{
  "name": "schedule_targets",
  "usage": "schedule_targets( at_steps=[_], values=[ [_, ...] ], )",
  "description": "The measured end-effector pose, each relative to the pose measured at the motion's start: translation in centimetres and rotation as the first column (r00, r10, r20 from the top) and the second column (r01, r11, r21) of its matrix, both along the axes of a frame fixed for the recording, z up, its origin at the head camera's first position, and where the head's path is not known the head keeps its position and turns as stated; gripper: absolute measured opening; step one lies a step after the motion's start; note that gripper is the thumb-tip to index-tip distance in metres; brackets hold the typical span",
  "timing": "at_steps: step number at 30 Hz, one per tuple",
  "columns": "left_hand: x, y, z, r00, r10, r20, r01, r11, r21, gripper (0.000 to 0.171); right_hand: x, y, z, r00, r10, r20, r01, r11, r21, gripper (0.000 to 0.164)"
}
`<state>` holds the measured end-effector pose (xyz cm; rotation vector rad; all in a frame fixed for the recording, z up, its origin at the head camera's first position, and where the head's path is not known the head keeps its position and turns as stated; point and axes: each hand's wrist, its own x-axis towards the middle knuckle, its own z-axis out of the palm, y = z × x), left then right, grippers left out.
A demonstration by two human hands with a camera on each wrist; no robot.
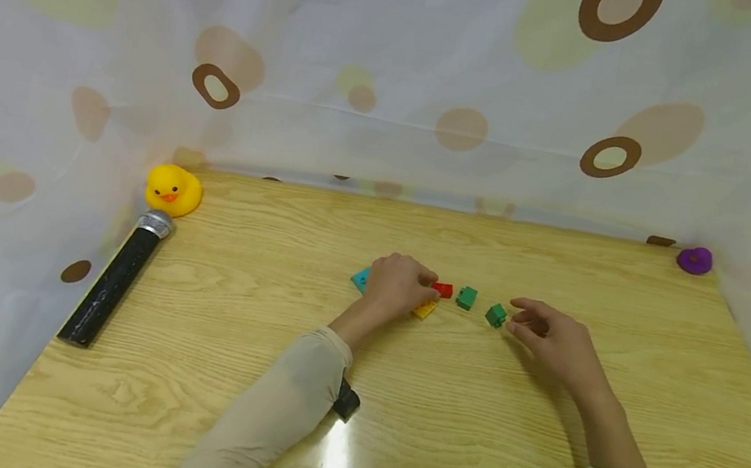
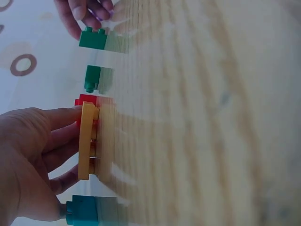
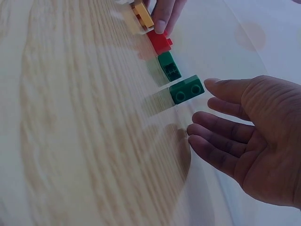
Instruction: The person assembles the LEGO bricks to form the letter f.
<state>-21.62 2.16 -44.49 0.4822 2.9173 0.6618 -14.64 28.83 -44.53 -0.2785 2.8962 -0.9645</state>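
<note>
White, ring-patterned cloth (image 1: 377,44) hangs behind the wooden table (image 1: 243,311) I work at. On its left side lies the microphone (image 1: 114,281), well apart from my blocks. My left hand (image 1: 397,286) bends over mid-table, fingertips at the yellow plate (image 2: 85,146) and the red block (image 1: 443,289); whether it pinches or merely touches them, I cannot tell. My right hand (image 1: 558,343) is loosely spread, thumb and fingers apart, holding nothing. The duck (image 1: 177,192) sits by the microphone's head; the smaller purple toy (image 1: 695,260) is in the far right corner. Left of the plate, partly under my left hand, is the blue block (image 2: 84,210). Smallest look the inner green block (image 1: 466,298), between my hands, and the outer green block (image 1: 496,315), just beside my right fingertips. I judge this step a reach for that outer one; the next move calls for closing thumb and fingers on it without nudging its neighbour.
</note>
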Motion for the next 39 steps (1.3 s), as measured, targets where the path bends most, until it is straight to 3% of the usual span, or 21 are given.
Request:
schedule_targets(
  at_steps=[7, 12, 18, 24, 31, 39],
  values=[
    [0.2, 0.2, 0.1, 0.999, 0.019, -0.027, -0.019, 1.0, 0.012, 0.027, 0.0, -0.1, -0.2, 1.0, 0.011, -0.011, -0.011, 1.0, 0.017, 0.049],
    [0.6, -0.2, 0.7, 0.999, 0.015, -0.03, -0.011, 0.992, 0.129, 0.026, 0.0, -0.1, -0.1, 1.0, 0.02, -0.02, -0.019, 0.999, 0.03, 0.047],
    [1.3, -1.2, 1.5, 0.999, -0.016, 0.039, 0.002, 0.942, 0.335, 0.024, 0.1, -0.4, 0.0, 1.0, 0.022, -0.018, -0.022, 1.0, 0.021, 0.047],
    [2.6, -2.7, 2.1, 0.994, -0.072, 0.081, 0.031, 0.908, 0.418, 0.022, 0.1, -0.7, -0.1, 1.0, 0.02, -0.02, -0.02, 1.0, 0.018, 0.047],
    [4.2, -4.5, 2.1, 0.969, -0.144, 0.199, 0.02, 0.853, 0.521, 0.024, -0.1, -0.9, -0.4, 0.999, 0.023, -0.036, -0.023, 1.0, 0.019, 0.046],
    [5.6, -5.7, 1.4, 0.949, -0.182, 0.256, 0.045, 0.886, 0.461, 0.027, -0.1, -1.3, -0.3, 0.999, 0.01, -0.047, -0.009, 1.0, 0.023, 0.045]
  ],
)
